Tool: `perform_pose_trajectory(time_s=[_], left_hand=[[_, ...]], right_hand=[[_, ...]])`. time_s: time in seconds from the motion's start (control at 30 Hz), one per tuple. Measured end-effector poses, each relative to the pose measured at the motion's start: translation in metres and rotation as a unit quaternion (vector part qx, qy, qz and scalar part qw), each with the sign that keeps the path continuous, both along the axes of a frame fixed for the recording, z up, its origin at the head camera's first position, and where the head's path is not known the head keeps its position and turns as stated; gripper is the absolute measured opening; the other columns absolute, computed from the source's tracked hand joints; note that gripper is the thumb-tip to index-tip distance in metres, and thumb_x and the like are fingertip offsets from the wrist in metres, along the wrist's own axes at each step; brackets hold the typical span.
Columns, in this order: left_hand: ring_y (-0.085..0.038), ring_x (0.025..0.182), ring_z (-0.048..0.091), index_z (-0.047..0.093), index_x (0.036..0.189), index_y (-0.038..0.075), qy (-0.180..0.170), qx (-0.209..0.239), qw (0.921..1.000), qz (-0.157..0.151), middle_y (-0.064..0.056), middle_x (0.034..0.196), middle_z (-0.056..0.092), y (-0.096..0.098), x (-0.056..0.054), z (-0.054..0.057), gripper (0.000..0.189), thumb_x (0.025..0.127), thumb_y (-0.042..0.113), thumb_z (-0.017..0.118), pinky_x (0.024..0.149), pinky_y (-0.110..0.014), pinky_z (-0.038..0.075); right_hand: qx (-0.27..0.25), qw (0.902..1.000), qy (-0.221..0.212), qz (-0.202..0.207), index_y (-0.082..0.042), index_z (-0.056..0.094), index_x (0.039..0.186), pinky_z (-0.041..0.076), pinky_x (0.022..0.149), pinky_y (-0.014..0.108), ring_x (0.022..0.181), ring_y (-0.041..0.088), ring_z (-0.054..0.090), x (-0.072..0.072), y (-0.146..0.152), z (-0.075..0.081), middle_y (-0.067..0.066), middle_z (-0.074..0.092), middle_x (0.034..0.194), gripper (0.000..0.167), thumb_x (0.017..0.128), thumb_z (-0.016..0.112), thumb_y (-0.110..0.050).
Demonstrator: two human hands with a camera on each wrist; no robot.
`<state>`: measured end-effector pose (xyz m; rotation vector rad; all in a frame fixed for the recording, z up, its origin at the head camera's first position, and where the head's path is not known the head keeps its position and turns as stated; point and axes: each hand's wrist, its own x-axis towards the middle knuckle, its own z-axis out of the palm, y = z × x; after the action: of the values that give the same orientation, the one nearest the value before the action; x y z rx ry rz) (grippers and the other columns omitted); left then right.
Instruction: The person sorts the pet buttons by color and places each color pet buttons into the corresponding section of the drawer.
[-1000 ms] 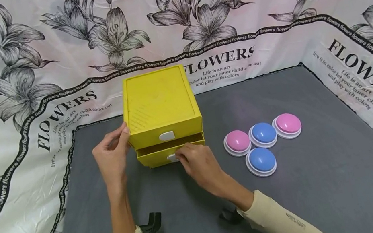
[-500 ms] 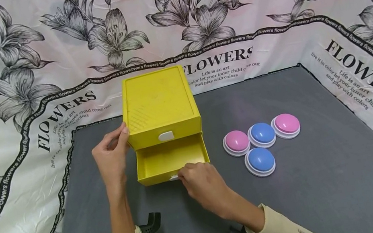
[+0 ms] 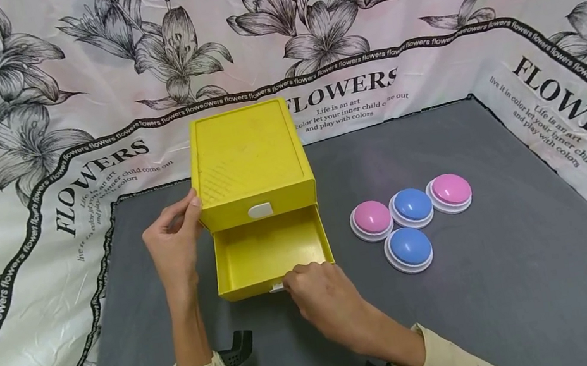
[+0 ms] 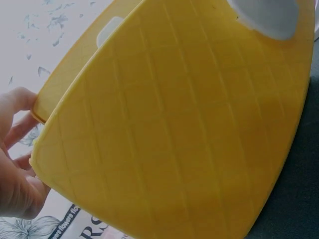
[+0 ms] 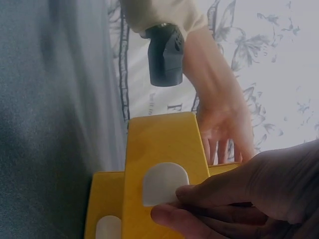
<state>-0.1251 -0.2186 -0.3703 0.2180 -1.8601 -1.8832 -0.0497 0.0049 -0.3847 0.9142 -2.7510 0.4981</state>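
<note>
A small yellow two-drawer box (image 3: 249, 158) stands on the grey surface, its upper drawer in and its lower drawer (image 3: 267, 254) pulled far out, bare inside. My right hand (image 3: 330, 302) pinches the white handle (image 5: 164, 184) of that lower drawer between thumb and fingers. At the box's front left edge, the fingertips of my left hand (image 3: 173, 247) press against the side. In the left wrist view the drawer's ridged yellow front (image 4: 174, 119) fills most of the picture, with the left fingers beside the box. The white handle of the upper drawer (image 3: 260, 211) is untouched.
Right of the box lie several round domes on white bases, including a pink dome (image 3: 372, 218) and a blue dome (image 3: 410, 246). Floral cloth (image 3: 344, 104) hangs behind and along both sides of the grey surface (image 3: 516, 276).
My right hand has drawn the lower drawer toward me, from slightly ajar to far out. The left hand keeps its place on the box's side, and the domes have not moved.
</note>
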Motion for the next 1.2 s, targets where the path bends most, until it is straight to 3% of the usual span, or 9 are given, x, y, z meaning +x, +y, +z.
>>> perform_pose_trajectory(time_s=[0.27,0.4,0.57,0.73,0.83,0.93,1.0,1.07,1.2], left_hand=[[-0.009,0.098,0.078,0.080,0.117,0.003,0.005,0.001,1.0000,0.005,0.008,0.108,0.079,-0.001,0.000,0.000,0.027,0.095,0.018,0.078,0.080,-0.024,0.064],[-0.009,0.099,0.078,0.080,0.117,0.003,0.002,0.002,1.0000,0.005,0.007,0.108,0.079,0.000,-0.001,0.000,0.027,0.095,0.018,0.078,0.081,-0.024,0.064],[-0.009,0.100,0.078,0.080,0.118,0.004,0.002,0.001,1.0000,0.001,0.007,0.107,0.078,0.000,-0.001,0.000,0.027,0.096,0.018,0.078,0.081,-0.024,0.064],[-0.009,0.098,0.078,0.079,0.118,0.002,0.005,0.010,0.9999,0.000,0.007,0.107,0.078,0.000,0.000,0.001,0.027,0.095,0.016,0.078,0.081,-0.024,0.064],[-0.009,0.099,0.078,0.079,0.118,0.002,0.003,0.009,1.0000,0.001,0.007,0.108,0.078,0.000,0.000,0.001,0.027,0.095,0.016,0.078,0.081,-0.024,0.064],[-0.009,0.100,0.078,0.079,0.118,0.003,-0.002,0.006,1.0000,0.003,0.007,0.108,0.078,0.001,0.000,0.001,0.027,0.095,0.017,0.078,0.082,-0.024,0.064],[-0.009,0.100,0.077,0.079,0.118,0.003,-0.006,0.005,1.0000,0.002,0.007,0.108,0.078,0.001,0.000,0.000,0.027,0.095,0.018,0.078,0.082,-0.024,0.064],[-0.009,0.100,0.077,0.079,0.118,0.003,-0.008,0.003,1.0000,0.002,0.007,0.109,0.078,0.001,0.000,0.000,0.027,0.095,0.018,0.078,0.082,-0.024,0.064],[-0.010,0.101,0.078,0.079,0.118,0.003,-0.006,-0.001,1.0000,0.003,0.005,0.111,0.078,0.002,0.000,0.000,0.028,0.096,0.019,0.078,0.081,-0.024,0.064]], right_hand=[[-0.002,0.9999,-0.008,0.006,-0.012,0.078,0.084,0.046,0.050,0.020,0.055,0.009,0.055,0.001,0.003,0.003,-0.002,0.068,0.067,0.008,0.092,0.080,-0.011],[-0.034,0.9990,-0.028,0.002,-0.014,0.078,0.092,0.050,0.055,0.020,0.060,0.007,0.059,0.002,0.008,0.011,-0.005,0.071,0.074,0.005,0.091,0.082,-0.016],[-0.130,0.9895,0.008,-0.062,-0.011,0.079,0.096,0.050,0.056,0.016,0.060,0.006,0.058,-0.009,0.025,0.029,-0.004,0.072,0.074,0.007,0.091,0.082,-0.015],[-0.166,0.9719,0.061,-0.155,-0.003,0.071,0.095,0.053,0.055,0.029,0.065,0.018,0.060,-0.044,0.056,0.027,0.007,0.067,0.078,0.008,0.094,0.075,-0.010],[-0.114,0.9772,0.024,-0.177,-0.001,0.070,0.103,0.057,0.068,0.043,0.081,0.032,0.065,-0.068,0.074,0.015,0.015,0.069,0.096,0.015,0.094,0.075,-0.011],[-0.037,0.9820,-0.051,-0.178,0.000,0.068,0.120,0.056,0.085,0.057,0.103,0.045,0.063,-0.084,0.088,0.000,0.024,0.066,0.119,0.035,0.091,0.080,-0.014],[0.002,0.9795,-0.103,-0.173,-0.001,0.065,0.131,0.054,0.090,0.064,0.112,0.050,0.060,-0.090,0.095,-0.010,0.028,0.061,0.127,0.048,0.089,0.083,-0.016],[0.028,0.9749,-0.142,-0.169,-0.003,0.060,0.139,0.052,0.093,0.067,0.117,0.053,0.058,-0.094,0.099,-0.019,0.031,0.058,0.130,0.058,0.087,0.084,-0.016],[0.050,0.9703,-0.173,-0.161,-0.004,0.057,0.143,0.053,0.091,0.068,0.115,0.055,0.058,-0.099,0.102,-0.032,0.032,0.058,0.126,0.067,0.084,0.086,-0.014]])
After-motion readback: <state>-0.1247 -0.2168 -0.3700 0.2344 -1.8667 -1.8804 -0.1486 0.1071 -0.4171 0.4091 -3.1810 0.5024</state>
